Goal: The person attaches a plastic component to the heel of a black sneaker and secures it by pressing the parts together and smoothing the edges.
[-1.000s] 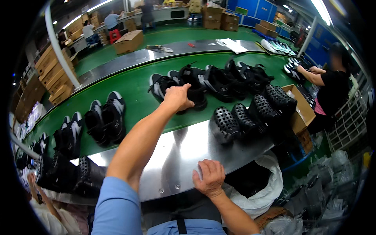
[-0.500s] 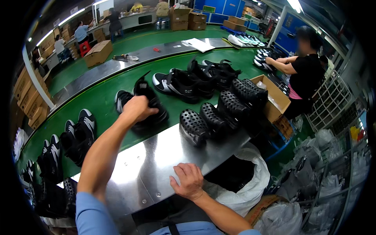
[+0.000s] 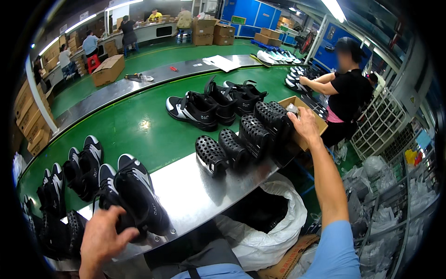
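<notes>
Beside a pair of black sneakers with white-grey trim [image 3: 134, 190] at the metal edge, my left hand [image 3: 103, 237] has its thumb and fingers apart, near the heels. My right hand [image 3: 305, 124] reaches over the near rim of an open cardboard box [image 3: 320, 122], fingers apart, its fingertips close to a small white crumpled item [image 3: 292, 108] inside. Just left of that hand stand several black perforated shoe inserts [image 3: 254, 132] on the metal ledge. Another group of black sneakers [image 3: 193, 111] sits behind them on the green belt.
More sneakers [image 3: 83, 165] line the left of the belt. A white sack [image 3: 283, 232] with black contents hangs below the ledge. A co-worker [image 3: 350, 88] handles shoes at the right. A wire rack [image 3: 395, 209] of plastic bags stands nearby.
The sneakers under my left hand have come from mid-belt to the near left edge, and that hand has drawn back with them. My right hand has moved from the ledge to the box.
</notes>
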The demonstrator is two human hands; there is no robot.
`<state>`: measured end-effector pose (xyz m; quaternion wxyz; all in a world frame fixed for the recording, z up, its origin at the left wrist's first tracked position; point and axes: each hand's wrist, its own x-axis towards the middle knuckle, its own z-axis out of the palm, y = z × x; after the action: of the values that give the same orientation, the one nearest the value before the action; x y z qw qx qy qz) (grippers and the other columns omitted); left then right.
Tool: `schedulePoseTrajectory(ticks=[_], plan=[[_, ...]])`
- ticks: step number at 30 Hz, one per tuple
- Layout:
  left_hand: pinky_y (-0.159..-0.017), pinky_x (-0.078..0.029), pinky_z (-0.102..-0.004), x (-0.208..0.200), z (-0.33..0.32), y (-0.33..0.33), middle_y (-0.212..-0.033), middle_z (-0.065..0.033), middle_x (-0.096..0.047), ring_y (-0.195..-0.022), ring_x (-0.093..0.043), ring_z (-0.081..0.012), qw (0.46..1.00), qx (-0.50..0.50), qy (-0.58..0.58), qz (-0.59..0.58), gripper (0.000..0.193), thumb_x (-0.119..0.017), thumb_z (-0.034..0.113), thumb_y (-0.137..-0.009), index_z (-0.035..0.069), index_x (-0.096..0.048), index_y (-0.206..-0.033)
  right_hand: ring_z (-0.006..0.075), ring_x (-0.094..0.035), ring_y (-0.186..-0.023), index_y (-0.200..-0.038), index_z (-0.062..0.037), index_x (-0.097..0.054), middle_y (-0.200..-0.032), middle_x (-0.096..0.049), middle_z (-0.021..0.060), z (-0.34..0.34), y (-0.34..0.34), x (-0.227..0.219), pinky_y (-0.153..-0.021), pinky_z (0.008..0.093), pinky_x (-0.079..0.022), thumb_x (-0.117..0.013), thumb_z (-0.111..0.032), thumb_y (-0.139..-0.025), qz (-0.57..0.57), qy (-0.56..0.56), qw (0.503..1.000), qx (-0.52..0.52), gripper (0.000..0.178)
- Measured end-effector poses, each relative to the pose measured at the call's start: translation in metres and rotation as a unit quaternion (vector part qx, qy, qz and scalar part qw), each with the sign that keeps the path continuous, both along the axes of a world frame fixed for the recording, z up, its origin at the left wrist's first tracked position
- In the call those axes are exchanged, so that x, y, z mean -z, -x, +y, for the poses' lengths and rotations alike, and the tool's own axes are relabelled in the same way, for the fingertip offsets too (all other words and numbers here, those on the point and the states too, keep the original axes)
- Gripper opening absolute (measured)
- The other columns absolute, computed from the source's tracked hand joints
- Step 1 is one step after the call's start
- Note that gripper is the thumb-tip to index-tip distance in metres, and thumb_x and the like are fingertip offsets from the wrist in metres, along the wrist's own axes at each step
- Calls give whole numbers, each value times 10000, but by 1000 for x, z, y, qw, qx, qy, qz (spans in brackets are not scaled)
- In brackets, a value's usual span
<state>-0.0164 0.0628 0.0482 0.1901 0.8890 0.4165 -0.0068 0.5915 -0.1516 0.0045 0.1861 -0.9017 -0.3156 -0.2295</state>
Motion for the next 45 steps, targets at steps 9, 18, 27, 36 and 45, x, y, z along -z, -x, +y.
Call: schedulePoseTrajectory(ticks=[9, 18, 27, 36, 45], plan=[[-806, -533, -519, 65, 78, -32, -878, -214, -677, -894, -658, -428, 960, 23, -255, -110, 355, -766, 122, -809, -31, -648, -1106, 416, -667, -1206, -1227, 28, -684, -1256, -707, 255, 38, -24, -13, -1023, 501, -533, -685, -539, -958, 26, 275, 960, 49, 628], [-803, -534, -555, 54, 105, -34, -840, -294, -678, -878, -677, -482, 982, 7, -148, -120, 228, -688, 193, -809, -33, -723, -817, 397, -713, -809, -908, 19, -667, -844, -710, 255, 32, 50, -97, -740, 497, -535, -643, -467, -1009, -135, 37, 985, -103, 497], [-761, -560, -519, 44, 115, -37, -799, -320, -676, -806, -703, -467, 994, 26, -26, -99, 205, -655, 115, -742, -69, -732, -794, 93, -469, -620, -872, 23, -697, -666, -522, -3, 115, 368, -59, -549, 324, -384, -711, -461, -985, 420, 186, 775, -435, 497], [-791, -562, -522, 60, 78, -77, -819, -295, -689, -847, -706, -456, 972, 128, -100, -167, 186, -727, 127, -790, -58, -719, -797, 412, -758, -868, -878, -9, -768, -900, -760, 236, 173, 408, 12, -792, 514, -603, -714, -344, -930, 24, 278, 894, -350, 344], [-962, -549, -507, 99, 32, -93, -1064, -303, -733, -1052, -706, -467, 964, -112, 30, -238, 988, -810, 157, -767, -27, -291, -1588, 396, -732, -1039, -1068, 112, -714, -1068, -737, 308, 172, 354, 18, -900, 456, -565, -869, -284, -780, 316, 203, 841, -389, 514]])
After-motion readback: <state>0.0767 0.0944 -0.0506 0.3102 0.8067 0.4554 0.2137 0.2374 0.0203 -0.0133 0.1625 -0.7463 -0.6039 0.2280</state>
